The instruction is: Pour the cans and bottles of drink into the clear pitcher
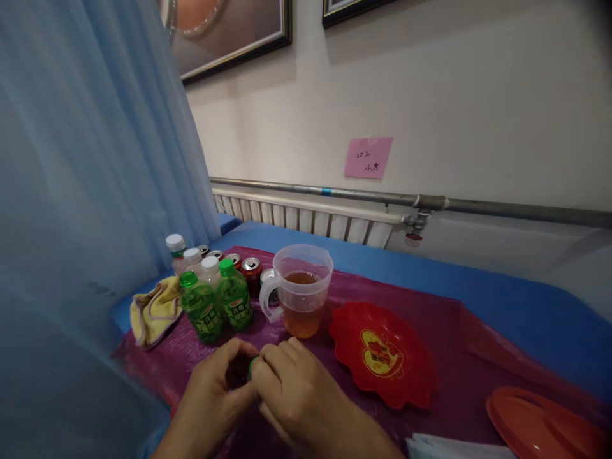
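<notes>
My left hand (pixel 216 390) and my right hand (pixel 303 392) meet low in the middle, fingers curled in. Between them shows a sliver of a green bottle cap (pixel 252 368), pinched by my right fingers. Whatever my left fingers curl around is dark and mostly hidden. Just beyond stands a clear plastic measuring jug (pixel 306 322), part filled with amber liquid, its handle toward the left. Two green drink bottles (pixel 203 315) with green caps stand upright left of the jug. A red scalloped plate (pixel 344 350) with a yellow design lies to the right.
White-capped bottles (pixel 192 256) and several drink cans (pixel 251 269) stand behind the green bottles. A yellow cloth (pixel 153 312) lies at left beside a blue curtain (pixel 95 191). An orange lid-like piece (pixel 540 421) sits at right. A pipe (pixel 502 209) runs along the wall.
</notes>
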Available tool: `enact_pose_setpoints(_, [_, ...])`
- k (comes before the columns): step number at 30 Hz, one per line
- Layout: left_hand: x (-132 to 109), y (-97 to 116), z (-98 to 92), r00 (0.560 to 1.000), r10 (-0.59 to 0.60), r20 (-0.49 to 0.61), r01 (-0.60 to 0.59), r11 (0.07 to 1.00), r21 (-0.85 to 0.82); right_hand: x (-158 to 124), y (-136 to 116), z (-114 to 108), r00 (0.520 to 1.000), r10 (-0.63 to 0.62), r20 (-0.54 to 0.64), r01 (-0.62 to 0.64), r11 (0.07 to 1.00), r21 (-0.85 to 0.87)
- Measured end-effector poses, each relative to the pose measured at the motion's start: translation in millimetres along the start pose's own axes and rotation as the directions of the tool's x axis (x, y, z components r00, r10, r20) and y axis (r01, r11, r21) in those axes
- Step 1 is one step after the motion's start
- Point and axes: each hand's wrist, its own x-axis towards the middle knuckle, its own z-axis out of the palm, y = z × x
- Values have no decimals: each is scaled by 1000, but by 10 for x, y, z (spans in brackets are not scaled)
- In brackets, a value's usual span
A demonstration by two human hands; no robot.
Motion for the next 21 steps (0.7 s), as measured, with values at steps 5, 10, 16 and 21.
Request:
enact_pose_setpoints(5, [135,96,-368,944,194,-265,-155,975,161,10,28,-148,993,106,-44,-101,990,103])
enact_pose_setpoints(10, [447,429,-995,733,397,-552,-6,816,578,22,88,-249,988,155,3,-153,977,149])
enact_pose_setpoints(16, [708,483,-1139,784,400,-475,117,656,745,20,96,-214,990,137,21,-139,980,140])
enact_pose_setpoints(21, [801,331,-1157,814,391,-429,120,610,784,9,103,-210,990,140,33,-143,980,136])
